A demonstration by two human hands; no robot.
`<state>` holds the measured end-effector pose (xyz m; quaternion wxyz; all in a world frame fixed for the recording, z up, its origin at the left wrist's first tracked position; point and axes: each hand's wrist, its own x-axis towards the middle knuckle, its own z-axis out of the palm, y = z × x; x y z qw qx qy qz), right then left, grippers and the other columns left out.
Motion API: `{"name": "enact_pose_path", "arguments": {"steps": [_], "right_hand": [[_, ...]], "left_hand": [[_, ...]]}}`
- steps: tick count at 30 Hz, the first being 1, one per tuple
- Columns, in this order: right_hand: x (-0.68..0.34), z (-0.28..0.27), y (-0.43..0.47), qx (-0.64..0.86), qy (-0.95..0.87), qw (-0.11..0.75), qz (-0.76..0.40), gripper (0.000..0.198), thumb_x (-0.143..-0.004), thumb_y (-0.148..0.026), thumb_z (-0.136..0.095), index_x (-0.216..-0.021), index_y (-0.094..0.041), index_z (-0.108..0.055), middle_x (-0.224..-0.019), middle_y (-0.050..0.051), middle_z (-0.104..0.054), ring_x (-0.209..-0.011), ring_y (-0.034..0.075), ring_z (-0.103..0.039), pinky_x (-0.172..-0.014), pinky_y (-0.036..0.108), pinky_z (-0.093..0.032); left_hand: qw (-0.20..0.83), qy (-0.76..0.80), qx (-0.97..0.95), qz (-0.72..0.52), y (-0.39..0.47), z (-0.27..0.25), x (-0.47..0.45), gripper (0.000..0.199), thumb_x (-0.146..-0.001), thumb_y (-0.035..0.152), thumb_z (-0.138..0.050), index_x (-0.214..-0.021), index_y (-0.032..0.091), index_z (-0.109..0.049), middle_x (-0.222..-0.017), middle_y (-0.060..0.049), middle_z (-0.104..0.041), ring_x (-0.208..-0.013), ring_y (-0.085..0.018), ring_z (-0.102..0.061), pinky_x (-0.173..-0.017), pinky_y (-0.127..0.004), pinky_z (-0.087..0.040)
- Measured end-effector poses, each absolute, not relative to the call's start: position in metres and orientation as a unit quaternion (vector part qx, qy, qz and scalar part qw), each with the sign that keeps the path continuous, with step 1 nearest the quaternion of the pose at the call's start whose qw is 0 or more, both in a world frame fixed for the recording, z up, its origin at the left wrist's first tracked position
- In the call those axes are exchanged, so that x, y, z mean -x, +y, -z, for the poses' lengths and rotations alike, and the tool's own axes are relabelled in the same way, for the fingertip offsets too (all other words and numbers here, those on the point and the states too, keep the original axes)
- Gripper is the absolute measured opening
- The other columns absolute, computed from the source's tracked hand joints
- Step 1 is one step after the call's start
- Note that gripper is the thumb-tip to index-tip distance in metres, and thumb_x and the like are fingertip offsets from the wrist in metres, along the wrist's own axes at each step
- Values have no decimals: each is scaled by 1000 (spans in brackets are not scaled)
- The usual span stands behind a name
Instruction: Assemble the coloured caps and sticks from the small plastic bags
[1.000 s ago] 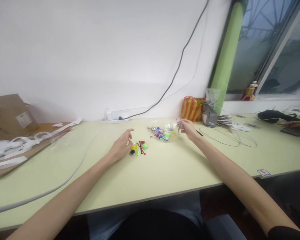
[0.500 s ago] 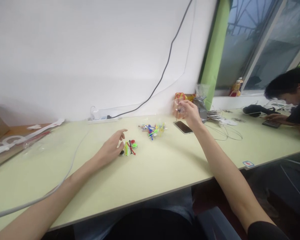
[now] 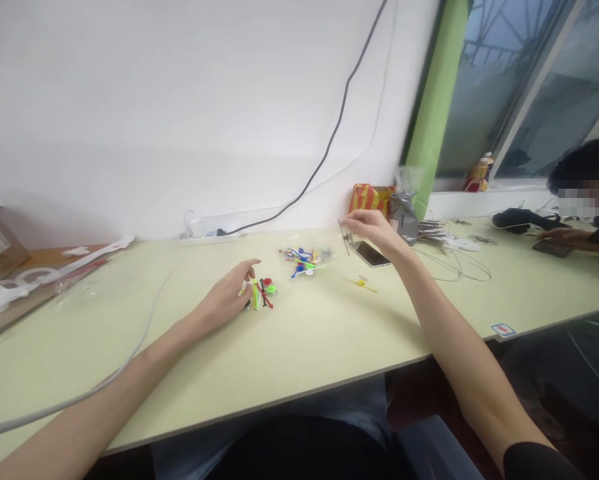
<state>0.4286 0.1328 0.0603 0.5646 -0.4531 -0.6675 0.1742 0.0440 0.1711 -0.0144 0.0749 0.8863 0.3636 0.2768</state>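
Note:
My left hand (image 3: pixel 229 292) rests on the table with thumb and forefinger apart, right beside a small cluster of plastic arrow-shaped pieces (image 3: pixel 263 295) in red, black and yellow-green, with small round discs among them. Up above the table, my right hand (image 3: pixel 372 230) pinches a thin dark stick-like piece (image 3: pixel 345 240) that hangs tilted from the fingertips. A mixed heap of coloured plastic pieces (image 3: pixel 305 260), blue, green, white and yellow, lies between the hands, partly on clear plastic. One yellow piece (image 3: pixel 363 283) lies by itself below my right hand.
Behind my right hand are a phone (image 3: pixel 372 255), a red-and-yellow bag (image 3: pixel 369 199) and a grey bag (image 3: pixel 403 213). A power strip (image 3: pixel 206 237) stands against the wall. A white cable (image 3: pixel 134 350) crosses my left forearm. Another person (image 3: pixel 586 200) sits at far right.
My right hand has lowered and shifted slightly left. The yellow piece now lies on the table below it, where none showed before. My left hand has barely moved.

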Motion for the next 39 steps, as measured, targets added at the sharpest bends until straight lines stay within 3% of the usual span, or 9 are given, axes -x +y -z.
{"name": "enact_pose_path", "arguments": {"steps": [9,17,19,21,23,25,29,34,39], "right_hand": [[-407,-56,135,426,-738,521,-51,22,-93,-30,-58,-86,-18,-74,-86,5,-70,-77,18,-60,-70,30,-43],[-367,-42,128,360,-798,481,-39,20,-95,-34,-62,-89,-22,-78,-85,6,-69,-83,20,-61,-73,32,-46],[-370,-40,130,356,-789,498,-44,21,-94,-37,-63,-90,-22,-77,-86,6,-70,-84,20,-61,-74,32,-47],[-378,-39,134,360,-776,515,-59,22,-93,-40,-64,-99,-23,-76,-91,6,-71,-86,20,-63,-75,32,-48],[-387,-37,140,373,-759,527,-85,33,-90,-43,-67,-116,-23,-72,-101,7,-72,-90,20,-64,-76,32,-50],[-395,-35,146,389,-745,529,-120,43,-86,-45,-70,-122,-23,-69,-107,8,-72,-91,20,-66,-77,32,-51],[-402,-31,150,422,-718,524,-179,37,-86,-53,-68,-91,-17,-76,-88,7,-74,-83,19,-66,-75,31,-51],[-395,-31,144,402,-733,505,-217,42,-86,-53,-67,-111,-20,-75,-102,8,-75,-92,20,-67,-79,30,-51],[-393,-26,153,430,-683,573,-143,32,-83,-49,-70,-83,-18,-77,-84,7,-75,-78,20,-66,-73,30,-49]], "left_hand": [[105,346,-879,-310,164,14,-49,43,-101,37,-41,-143,28,-43,-115,-6,-61,-105,-20,-60,-93,-38,-48],[78,237,-896,-367,163,-21,-113,57,-91,41,-66,-143,26,-49,-121,-7,-63,-113,-23,-59,-101,-39,-47],[63,232,-900,-364,174,-29,-134,40,-91,38,-64,-129,24,-62,-107,-6,-68,-99,-21,-64,-93,-37,-50],[67,238,-896,-368,184,-33,-148,19,-93,33,-59,-100,22,-73,-93,-4,-71,-88,-19,-64,-84,-34,-50],[91,250,-877,-399,191,-33,-154,19,-92,32,-60,-86,20,-74,-87,-4,-72,-83,-18,-64,-78,-32,-50],[138,267,-847,-439,193,-30,-153,21,-90,34,-61,-84,19,-74,-86,-4,-74,-82,-19,-66,-74,-31,-50],[226,296,-789,-489,195,-21,-145,25,-86,40,-65,-85,18,-77,-89,-7,-77,-84,-21,-69,-77,-33,-53],[269,324,-750,-509,201,-22,-147,24,-82,39,-68,-79,16,-76,-77,-7,-75,-75,-20,-69,-74,-32,-54],[270,284,-777,-492,202,-26,-151,25,-83,38,-68,-84,15,-77,-80,-8,-76,-75,-20,-70,-73,-32,-55]]}}
